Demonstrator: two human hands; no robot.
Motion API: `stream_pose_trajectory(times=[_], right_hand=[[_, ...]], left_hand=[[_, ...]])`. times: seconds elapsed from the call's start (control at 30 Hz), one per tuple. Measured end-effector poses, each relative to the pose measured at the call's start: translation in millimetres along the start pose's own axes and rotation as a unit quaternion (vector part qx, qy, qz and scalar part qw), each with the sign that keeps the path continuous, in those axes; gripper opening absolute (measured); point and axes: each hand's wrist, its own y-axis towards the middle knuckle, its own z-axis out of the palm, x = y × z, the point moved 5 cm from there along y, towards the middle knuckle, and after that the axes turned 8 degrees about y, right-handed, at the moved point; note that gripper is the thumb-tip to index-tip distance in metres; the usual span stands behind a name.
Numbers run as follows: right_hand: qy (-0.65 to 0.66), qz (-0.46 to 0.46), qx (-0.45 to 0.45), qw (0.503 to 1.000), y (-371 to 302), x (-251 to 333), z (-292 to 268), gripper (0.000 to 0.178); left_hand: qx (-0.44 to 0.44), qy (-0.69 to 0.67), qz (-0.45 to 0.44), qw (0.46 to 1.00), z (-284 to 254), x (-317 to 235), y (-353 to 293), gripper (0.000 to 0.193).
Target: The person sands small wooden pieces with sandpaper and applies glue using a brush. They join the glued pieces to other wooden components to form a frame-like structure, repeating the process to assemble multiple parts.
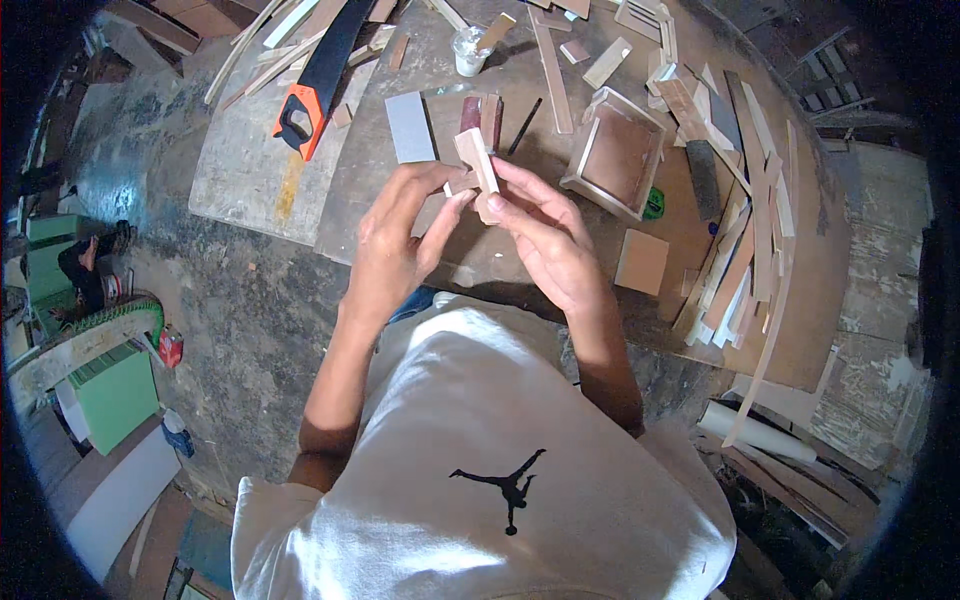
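Note:
Above the near edge of the workbench, my left hand [393, 235] pinches a small brown wooden block [461, 183] between thumb and fingers. In my right hand [550, 235] is a short pale wooden strip [478, 158], gripped by the thumb and fingertips. Block and strip meet at an angle, touching; whether they are joined I cannot tell. Just beyond my hands lie a grey flat rectangular block [409, 127], a dark red block [470, 118] and a black pencil-like stick [526, 125]. Right of them stands an open wooden tray-like box [625, 150].
An orange-and-black handsaw [315, 100] lies at the far left of the bench. A white cup [468, 52] with a wooden stick stands at the back. Wood offcuts [745, 220] pile along the right, near a square brown panel [642, 262] and a green tape roll [654, 204].

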Motion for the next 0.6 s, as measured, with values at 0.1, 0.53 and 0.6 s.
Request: stream_pose_trajectory(times=[0.1,0.53,0.6], right_hand=[[-0.003,0.003,-0.003,1.0,-0.3,2.4,1.3,0.041],[-0.011,0.005,0.002,1.0,2.7,1.7,-2.3,0.041],[-0.012,0.008,0.001,1.0,3.0,1.2,-3.5,0.041]], left_hand=[[0.003,0.002,0.002,1.0,0.9,0.3,0.6,0.025],[0.012,-0.002,-0.001,1.0,2.0,1.3,2.7,0.025],[0.012,-0.001,-0.001,1.0,2.0,2.0,3.3,0.025]])
